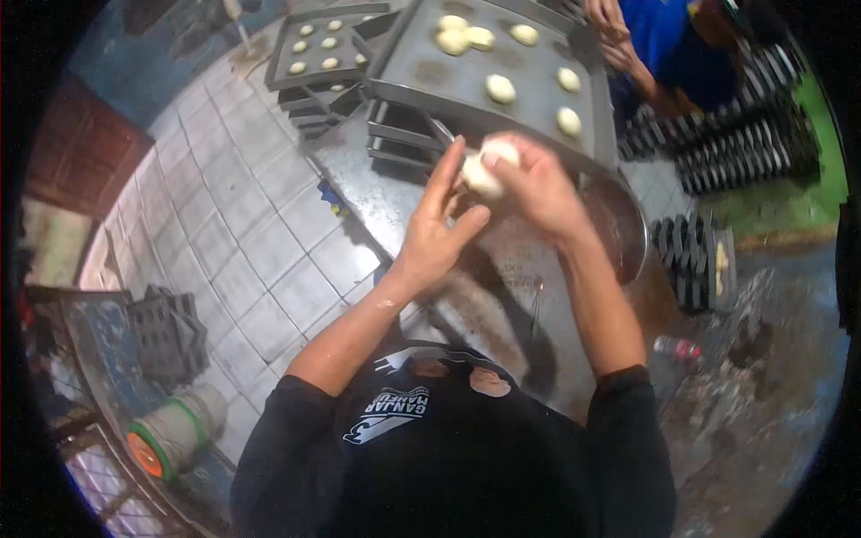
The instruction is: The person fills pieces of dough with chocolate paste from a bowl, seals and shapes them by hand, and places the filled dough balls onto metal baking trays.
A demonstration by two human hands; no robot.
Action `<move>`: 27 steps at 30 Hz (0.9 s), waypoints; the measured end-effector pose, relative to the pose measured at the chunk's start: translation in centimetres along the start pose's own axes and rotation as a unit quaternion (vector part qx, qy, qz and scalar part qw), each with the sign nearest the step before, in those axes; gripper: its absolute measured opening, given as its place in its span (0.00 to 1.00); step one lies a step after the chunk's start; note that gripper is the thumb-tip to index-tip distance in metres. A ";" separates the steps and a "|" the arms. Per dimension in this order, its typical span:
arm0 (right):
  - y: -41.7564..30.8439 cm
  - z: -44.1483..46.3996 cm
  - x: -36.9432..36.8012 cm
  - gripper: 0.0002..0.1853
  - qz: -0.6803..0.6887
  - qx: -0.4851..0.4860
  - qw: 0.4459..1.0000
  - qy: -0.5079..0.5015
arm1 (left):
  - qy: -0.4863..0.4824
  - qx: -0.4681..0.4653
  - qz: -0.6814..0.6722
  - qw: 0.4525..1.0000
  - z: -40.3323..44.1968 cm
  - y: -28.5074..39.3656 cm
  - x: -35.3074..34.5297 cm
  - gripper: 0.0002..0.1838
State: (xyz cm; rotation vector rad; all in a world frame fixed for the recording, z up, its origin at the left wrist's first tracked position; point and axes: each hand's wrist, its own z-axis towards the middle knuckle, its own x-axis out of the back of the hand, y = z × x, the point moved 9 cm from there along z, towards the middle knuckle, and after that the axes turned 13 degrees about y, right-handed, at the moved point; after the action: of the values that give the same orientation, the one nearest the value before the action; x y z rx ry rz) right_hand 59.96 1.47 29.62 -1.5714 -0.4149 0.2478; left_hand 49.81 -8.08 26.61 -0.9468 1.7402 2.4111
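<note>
My right hand (pixel 543 193) is closed around pale dough (pixel 484 177), which shows as two rounded lumps and is slightly blurred. Facing it, my left hand (pixel 430 229) has its fingers stretched out and the thumb apart, close against the dough's left side; whether it touches is hard to tell. A thin metal strip (pixel 442 132) shows just beyond the left fingertips, and I cannot make out what it belongs to. Just past both hands, a large grey baking tray (pixel 430 76) carries several round dough balls (pixel 500 88), some of them touching at the far left.
Beneath the large tray are more stacked trays (pixel 395 148). Another dough-filled tray (pixel 282 63) lies at the far left. To the right of my right arm is a round metal basin (pixel 644 229). A co-worker in blue (pixel 659 40) is at the far right, near stacked dark pans (pixel 744 157).
</note>
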 end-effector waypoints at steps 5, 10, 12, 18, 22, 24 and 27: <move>-3.3 17.7 -3.7 0.25 -0.295 0.236 0.925 0.047 | 0.052 -0.007 0.143 0.988 6.3 0.9 11.0 0.31; 0.4 21.9 -10.6 0.24 -0.480 0.440 0.745 -0.149 | 0.162 0.015 0.268 0.950 7.8 2.3 20.9 0.31; 2.4 22.7 -10.7 0.25 -0.487 0.400 0.754 -0.184 | 0.188 0.044 0.262 0.946 8.2 2.2 23.3 0.33; 3.6 23.1 -11.6 0.33 -0.532 0.381 0.730 -0.198 | 0.162 0.055 0.258 0.951 12.4 1.6 22.4 0.32; 1.5 26.4 -7.7 0.39 -0.204 0.015 0.956 -0.209 | 0.121 0.019 0.206 0.971 15.9 1.3 19.6 0.29; -1.4 31.0 -3.4 0.37 -0.167 0.033 0.981 -0.093 | 0.058 -0.062 0.277 0.957 16.8 3.1 17.7 0.28; 1.5 35.3 3.6 0.32 -0.299 0.143 0.943 0.036 | 0.041 -0.104 0.284 0.952 16.9 3.7 15.9 0.25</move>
State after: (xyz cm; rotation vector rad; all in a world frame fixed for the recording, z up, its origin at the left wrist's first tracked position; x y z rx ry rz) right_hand 49.05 35.10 26.71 -1.1050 -0.7420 -0.2120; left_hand 27.76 0.02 25.43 -0.6209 2.0464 2.9892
